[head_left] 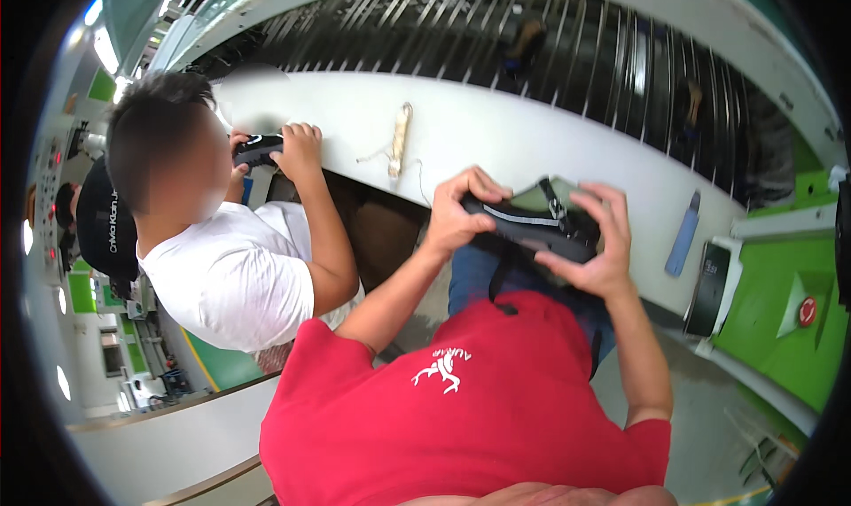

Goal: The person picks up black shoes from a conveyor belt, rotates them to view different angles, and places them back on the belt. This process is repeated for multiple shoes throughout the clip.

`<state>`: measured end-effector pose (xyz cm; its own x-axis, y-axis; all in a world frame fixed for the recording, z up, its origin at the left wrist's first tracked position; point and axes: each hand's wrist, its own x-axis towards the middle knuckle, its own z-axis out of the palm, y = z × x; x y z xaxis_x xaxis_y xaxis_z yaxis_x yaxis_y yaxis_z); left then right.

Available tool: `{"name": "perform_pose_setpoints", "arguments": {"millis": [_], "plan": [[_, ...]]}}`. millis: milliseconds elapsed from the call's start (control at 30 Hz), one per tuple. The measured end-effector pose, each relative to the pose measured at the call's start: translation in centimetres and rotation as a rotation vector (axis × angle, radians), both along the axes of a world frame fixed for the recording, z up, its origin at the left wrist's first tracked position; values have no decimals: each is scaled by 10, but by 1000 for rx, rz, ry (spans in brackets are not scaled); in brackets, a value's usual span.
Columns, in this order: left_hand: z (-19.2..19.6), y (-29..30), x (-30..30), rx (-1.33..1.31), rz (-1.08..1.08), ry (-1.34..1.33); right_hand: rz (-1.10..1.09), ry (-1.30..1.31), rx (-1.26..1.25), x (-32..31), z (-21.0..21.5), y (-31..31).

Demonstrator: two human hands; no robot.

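Between my two hands is a black and olive-green shoe with a pale stripe along its side, held above my lap at the edge of the white work surface. My left hand grips one end of it, fingers bent over the top and thumb against the near side. At the other end my right hand clasps it, with the thumb below and the fingers curled over. A black strap hangs beneath the shoe.
Left of me a person in a white shirt holds a dark shoe. On the white table lie a cream-coloured wrapped stick and a blue-handled tool. Behind runs a roller conveyor; a red button sits on the green machine.
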<state>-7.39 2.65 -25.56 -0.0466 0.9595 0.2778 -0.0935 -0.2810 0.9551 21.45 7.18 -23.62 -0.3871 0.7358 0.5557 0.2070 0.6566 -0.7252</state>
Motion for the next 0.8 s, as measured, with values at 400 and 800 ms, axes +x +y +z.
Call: {"name": "perform_pose_setpoints", "arguments": {"millis": [400,800], "plan": [[113,43,30,472,201,-88,-107,-94,543,19,161,23],[105,90,59,261,42,246,-597,-408,346,11,336,269]]}}
